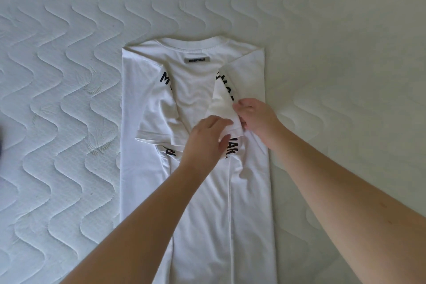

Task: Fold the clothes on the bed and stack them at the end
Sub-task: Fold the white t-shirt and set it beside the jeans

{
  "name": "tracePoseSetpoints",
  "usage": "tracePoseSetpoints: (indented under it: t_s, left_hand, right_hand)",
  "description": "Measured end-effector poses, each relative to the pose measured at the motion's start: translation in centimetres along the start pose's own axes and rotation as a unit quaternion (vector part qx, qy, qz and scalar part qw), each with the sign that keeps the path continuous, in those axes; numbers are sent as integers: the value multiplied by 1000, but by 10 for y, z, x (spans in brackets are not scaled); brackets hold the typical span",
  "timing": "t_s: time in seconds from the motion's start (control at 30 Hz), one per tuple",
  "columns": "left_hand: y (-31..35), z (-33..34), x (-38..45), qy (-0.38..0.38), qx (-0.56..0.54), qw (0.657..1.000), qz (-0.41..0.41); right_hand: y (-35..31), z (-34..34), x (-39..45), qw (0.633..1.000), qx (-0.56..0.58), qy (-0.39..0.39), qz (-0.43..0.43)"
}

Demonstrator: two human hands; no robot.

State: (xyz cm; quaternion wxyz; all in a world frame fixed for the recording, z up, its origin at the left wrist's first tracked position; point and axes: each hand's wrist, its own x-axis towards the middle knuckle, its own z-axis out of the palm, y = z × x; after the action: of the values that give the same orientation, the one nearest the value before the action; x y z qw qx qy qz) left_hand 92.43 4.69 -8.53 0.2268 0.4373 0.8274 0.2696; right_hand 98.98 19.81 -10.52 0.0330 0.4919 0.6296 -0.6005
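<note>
A dark blurred shape (1, 138) is showing at the far left edge, too little of it in view to name. Next to it the quilted bed (60, 80) is lying bare around a white T-shirt (202, 210), which is spread lengthwise along the middle of the bed with its collar (196, 46) away from the person and both long sides already turned in over the back. The left sleeve (159, 110) is lying folded inward with black lettering showing at its edge. The left hand (205, 143) is resting on the middle of the shirt, its grip pinching the hem of the right sleeve (227, 108) between thumb and fingers, while the right hand (255, 120) is pinching the same sleeve just beside it from the outer side. The cloth is looking thin, light and limp, so it is likely going to sag and wrinkle wherever it is not held flat; hems, seams and folded edges are probably offering the firmest hold, with a palm smoothing the panel afterwards. A grey label (197, 60) is sitting below the collar. Nothing is lying on the bed to the right of the shirt in view, so no obstacle is standing in the way of the fold.
</note>
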Motion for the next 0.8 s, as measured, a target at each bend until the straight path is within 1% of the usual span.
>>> tracePoseSetpoints:
  t_s: [0.07, 0.1, 0.17, 0.23, 0.3, 0.37, 0.43, 0.47, 0.5, 0.57, 0.63, 0.67, 0.7, 0.73, 0.8]
  left_hand:
    - [-13, -5, -2, 11, 8, 998, -62]
    - [-18, -7, -2, 4, 10, 996, -86]
    - [-23, -7, -1, -24, 13, 994, -110]
    - [-22, -5, 0, -48, 3, 992, -119]
    - [-20, -1, 1, -58, -6, 991, -117]
    - [-20, 3, 0, -52, -7, 991, -120]
    - [-23, 8, -1, -48, 24, 990, -127]
    - [-25, 10, -1, -52, 57, 989, -127]
    - [-27, 11, -1, -57, 84, 987, -126]
    - [-31, 13, -1, -66, 91, 986, -123]
    - [-33, 14, 1, -66, 90, 987, -111]
    - [-34, 14, 2, -64, 91, 988, -106]
    - [-35, 15, 2, -63, 92, 989, -100]
    - [-36, 16, 3, -61, 93, 989, -94]
    - [-38, 16, 4, -61, 93, 990, -87]
  right_hand:
    - [0, 7, 4, 990, -137, 4, -39]
    - [0, 11, 5, 981, -182, 16, -63]
    - [0, 15, 4, 972, -208, 51, -100]
    - [3, 14, 1, 970, -188, 90, -121]
    - [8, 8, -1, 967, -195, 112, -119]
    - [13, 0, -1, 965, -231, 91, -82]
    - [11, -5, 1, 956, -282, 61, -47]
    - [7, -6, 3, 948, -308, 68, -54]
    - [2, -4, 4, 936, -328, 93, -85]
    - [-10, 2, 9, 906, -341, 157, -193]
    - [-21, 11, 16, 868, -366, 173, -287]
    - [-24, 17, 19, 855, -382, 166, -308]
    - [-25, 22, 22, 855, -383, 161, -312]
    - [-26, 27, 25, 875, -350, 159, -293]
    - [-32, 33, 34, 940, -216, 160, -211]
